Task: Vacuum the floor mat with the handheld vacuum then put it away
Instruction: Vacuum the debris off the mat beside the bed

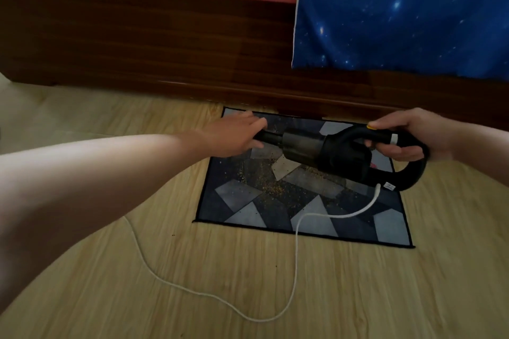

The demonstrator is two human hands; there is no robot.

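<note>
Below both grips, floor mat (275,209) lies flat w/ grit (264,181) mid-panel, so not yet cleaned. Level above it: handheld vacuum (316,150). right hand (413,137) curls round handle, thumb by yellow btn (371,127), prob. for power. left hand (234,133) pinches nozzle (271,137) fwd of that, likely seating/steadying it. Cord (297,256) trails off handle rear to the floor.

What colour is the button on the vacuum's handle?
Yellow button on the black handheld vacuum; head view.
</note>
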